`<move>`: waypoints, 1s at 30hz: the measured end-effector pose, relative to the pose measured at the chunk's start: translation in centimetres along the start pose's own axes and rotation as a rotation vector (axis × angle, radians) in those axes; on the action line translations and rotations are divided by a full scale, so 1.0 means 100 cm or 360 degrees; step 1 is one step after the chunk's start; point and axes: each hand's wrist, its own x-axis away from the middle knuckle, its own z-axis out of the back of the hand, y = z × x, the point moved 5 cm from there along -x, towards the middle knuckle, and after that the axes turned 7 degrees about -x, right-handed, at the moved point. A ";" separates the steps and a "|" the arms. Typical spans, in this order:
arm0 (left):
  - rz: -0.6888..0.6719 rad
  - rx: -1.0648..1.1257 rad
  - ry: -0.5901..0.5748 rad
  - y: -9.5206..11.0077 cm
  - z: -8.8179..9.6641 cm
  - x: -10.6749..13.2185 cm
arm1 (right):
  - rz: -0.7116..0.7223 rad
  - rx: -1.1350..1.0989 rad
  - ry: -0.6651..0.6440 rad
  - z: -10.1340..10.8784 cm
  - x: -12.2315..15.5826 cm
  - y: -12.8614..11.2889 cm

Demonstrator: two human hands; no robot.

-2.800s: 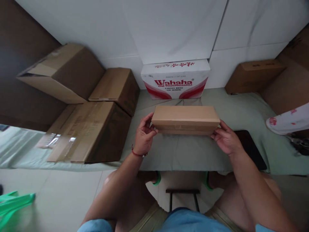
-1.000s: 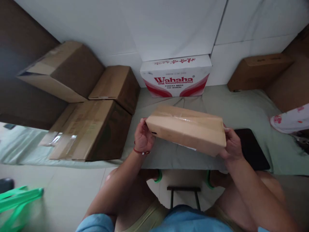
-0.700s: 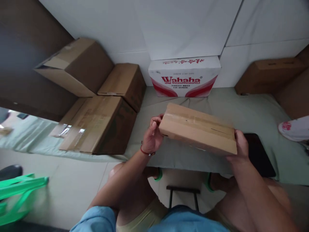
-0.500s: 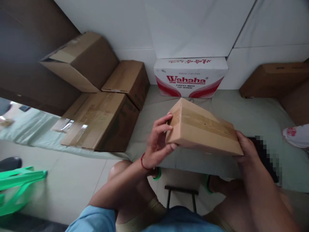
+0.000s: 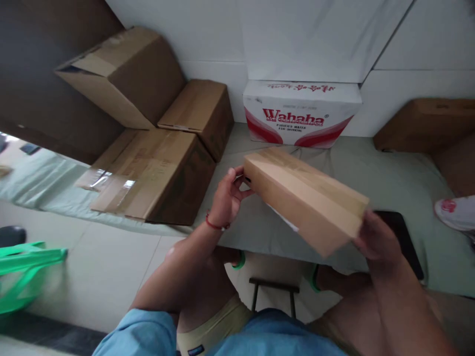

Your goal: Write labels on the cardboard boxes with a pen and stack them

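Note:
A small brown cardboard box (image 5: 308, 198) is held up between my two hands, tilted and slightly blurred, with a strip of tape along its top. My left hand (image 5: 227, 195) grips its left end with the fingers at the corner, a red string around the wrist. At the opposite end, my right hand (image 5: 378, 237) is closed on the right corner; part of its fingers is hidden behind the box. A bit of something white shows along the box's lower edge. Below it lies the pale green cloth (image 5: 256, 232) of a low surface.
At the left stand a large taped carton (image 5: 148, 173), a smaller carton (image 5: 196, 106) and an open-flapped carton (image 5: 144, 74). A white Wahaha box (image 5: 300, 113) rests against the wall. On the right are a dark flat object (image 5: 403, 242), a brown carton (image 5: 423, 123) and a white-and-red item (image 5: 456, 212).
The box has turned and tipped in my hands, so its long near side now faces me. My left hand has moved a little left and up. The view has shifted slightly.

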 end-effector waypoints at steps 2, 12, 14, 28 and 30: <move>0.0302 0.0198 -0.0030 -0.015 0.006 -0.015 | -0.0119 -0.0046 -0.0245 -0.027 0.011 0.009; 0.0290 -0.0358 -0.0210 0.006 -0.001 0.000 | 0.0208 0.1059 -0.0801 -0.066 0.017 0.037; -0.0030 -0.0641 -0.0266 0.039 -0.012 0.021 | 0.0318 0.1293 -0.0301 -0.021 -0.006 0.027; -0.1134 -0.1816 -0.1011 0.035 -0.096 0.081 | -0.0012 0.2845 -0.0236 0.034 -0.076 -0.010; -0.1246 -0.2052 -0.0973 0.028 -0.095 0.079 | -0.0047 0.2924 -0.0323 0.035 -0.076 -0.010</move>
